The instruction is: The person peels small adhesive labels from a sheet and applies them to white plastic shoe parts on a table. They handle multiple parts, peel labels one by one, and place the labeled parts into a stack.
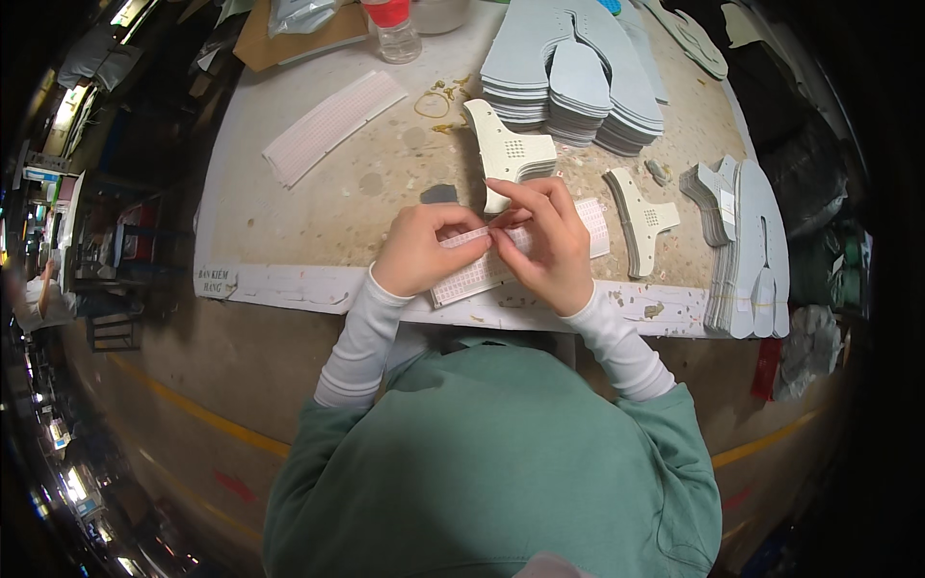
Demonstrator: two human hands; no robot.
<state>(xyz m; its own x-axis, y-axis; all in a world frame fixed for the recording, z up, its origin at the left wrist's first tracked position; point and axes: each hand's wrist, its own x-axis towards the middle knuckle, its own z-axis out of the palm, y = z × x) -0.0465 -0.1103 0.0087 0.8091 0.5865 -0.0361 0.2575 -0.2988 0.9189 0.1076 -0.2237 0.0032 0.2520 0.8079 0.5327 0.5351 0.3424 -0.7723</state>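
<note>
My left hand (416, 252) is closed, thumb and forefinger pinching a narrow strip of pink-printed labels (466, 239). The fingertips of my right hand (549, 241) close on the same strip's right end, almost touching the left ones. Beneath both hands lies a sheet of pink-printed labels (595, 229), partly covered by them. Just beyond, a stack of cream T-shaped shoe pieces (491, 135) with punched holes stands close to my right fingers, which hide its near part.
Another cream stack (636, 226) lies to the right. Grey shoe-part stacks (525, 58) stand at the back, with more bundles (747, 260) at the right edge. A second label sheet (332, 125), yellow rubber bands (434, 104), a bottle (397, 40) and cardboard (318, 43) occupy the left and far table.
</note>
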